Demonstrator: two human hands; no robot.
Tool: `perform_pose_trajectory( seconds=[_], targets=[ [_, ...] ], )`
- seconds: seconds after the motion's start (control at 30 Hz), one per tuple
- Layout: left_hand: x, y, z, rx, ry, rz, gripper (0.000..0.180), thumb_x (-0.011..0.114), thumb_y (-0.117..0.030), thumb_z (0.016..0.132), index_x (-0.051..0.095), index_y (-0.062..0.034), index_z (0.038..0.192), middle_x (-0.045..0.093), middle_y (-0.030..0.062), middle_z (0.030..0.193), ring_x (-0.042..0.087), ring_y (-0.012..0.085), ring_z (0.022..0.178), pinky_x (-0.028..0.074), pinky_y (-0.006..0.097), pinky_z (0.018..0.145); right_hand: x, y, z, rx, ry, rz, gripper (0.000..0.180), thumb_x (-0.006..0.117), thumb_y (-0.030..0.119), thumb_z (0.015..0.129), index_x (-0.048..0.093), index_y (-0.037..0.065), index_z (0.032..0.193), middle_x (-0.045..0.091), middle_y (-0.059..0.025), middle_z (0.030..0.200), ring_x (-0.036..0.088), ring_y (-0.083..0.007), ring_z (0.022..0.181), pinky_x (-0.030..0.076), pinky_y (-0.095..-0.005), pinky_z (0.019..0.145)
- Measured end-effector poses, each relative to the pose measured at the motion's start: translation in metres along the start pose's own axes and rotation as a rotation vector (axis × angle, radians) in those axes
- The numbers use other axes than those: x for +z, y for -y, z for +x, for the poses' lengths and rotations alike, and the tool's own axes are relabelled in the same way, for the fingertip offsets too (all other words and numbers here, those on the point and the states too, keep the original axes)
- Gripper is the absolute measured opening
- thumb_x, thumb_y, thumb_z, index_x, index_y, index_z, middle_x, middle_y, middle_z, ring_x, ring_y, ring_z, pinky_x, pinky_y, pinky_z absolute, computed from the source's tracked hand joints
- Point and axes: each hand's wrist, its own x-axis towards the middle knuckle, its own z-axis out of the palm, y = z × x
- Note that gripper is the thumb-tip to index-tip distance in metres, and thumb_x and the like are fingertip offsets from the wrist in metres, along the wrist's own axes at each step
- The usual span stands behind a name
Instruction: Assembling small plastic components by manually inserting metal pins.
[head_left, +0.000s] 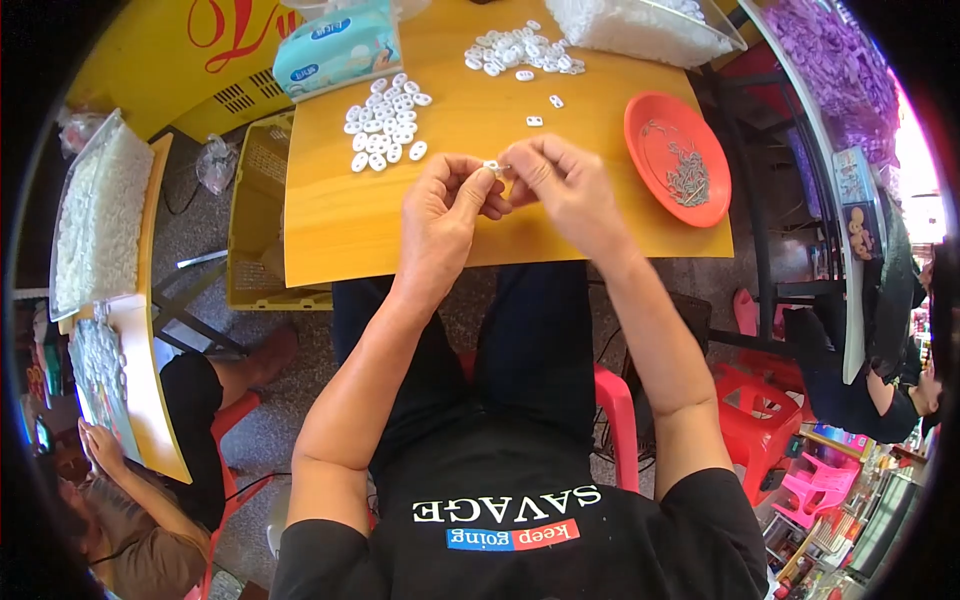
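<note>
White piece (491,166) sits between your hands, over the table (350,230). Your left hand (443,205) has it pinched, thumb to fingers. Your right hand (568,188) is just beside it, fingertips bunched; can't tell what they grip. From the piece: loose tile (535,121) between 1 and 2, left pile (385,127) at 10, red dish (655,170) of metal pins (690,178) at 3.

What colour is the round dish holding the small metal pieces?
Orange-red; the dish shows best in the head view.
</note>
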Motion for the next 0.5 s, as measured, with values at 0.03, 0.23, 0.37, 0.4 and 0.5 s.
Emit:
perform_pose_trajectory(
  seconds=[0.03,0.23,0.37,0.4,0.5],
  targets=[
    [0.0,0.001,0.001,0.002,-0.001,-0.017,0.009,0.057,-0.007,0.099,0.055,0.0018,0.1,0.064,0.0083,0.085,0.065,0.0139,0.074,0.054,0.026,0.069,-0.007,0.0,0.012,-0.04,-0.032,-0.043,0.021,0.061,0.018,0.098,0.068,-0.002,0.1,0.065,0.0001,0.084,0.06,-0.0053,0.071,0.051,-0.021,0.062],
    [0.001,0.008,0.007,0.019,0.057,-0.091,0.013,0.058,-0.013,0.099,0.056,-0.0004,0.102,0.064,0.0075,0.089,0.064,0.0136,0.077,0.051,0.026,0.072,-0.065,-0.02,0.099,-0.337,-0.241,-0.67,0.018,0.065,0.016,0.093,0.071,0.003,0.103,0.068,-0.0052,0.085,0.063,-0.0126,0.071,0.051,-0.028,0.065],
    [-0.002,0.008,0.006,0.016,0.067,-0.133,0.01,0.058,-0.008,0.099,0.055,0.0007,0.101,0.062,0.0066,0.087,0.063,0.0126,0.076,0.052,0.025,0.07,-0.064,-0.021,0.12,-0.44,-0.141,-1.009,0.02,0.067,0.019,0.089,0.072,0.006,0.103,0.07,-0.0114,0.094,0.067,-0.027,0.084,0.052,-0.0352,0.076],
    [-0.003,0.008,0.005,0.019,0.061,-0.133,0.01,0.058,-0.008,0.099,0.055,0.0007,0.101,0.062,0.0066,0.087,0.063,0.0126,0.076,0.052,0.025,0.07,-0.06,-0.02,0.122,-0.402,-0.092,-1.078,0.021,0.067,0.021,0.089,0.072,0.006,0.103,0.07,-0.0122,0.097,0.067,-0.0306,0.089,0.052,-0.0368,0.079],
    [-0.003,0.009,0.005,0.013,0.065,-0.133,0.01,0.058,-0.009,0.099,0.055,0.0007,0.101,0.062,0.0063,0.087,0.063,0.0124,0.075,0.052,0.025,0.07,-0.052,-0.024,0.124,-0.436,-0.075,-1.175,0.021,0.066,0.025,0.088,0.072,0.006,0.095,0.069,-0.0126,0.095,0.067,-0.0328,0.089,0.053,-0.0425,0.079]
  ],
)
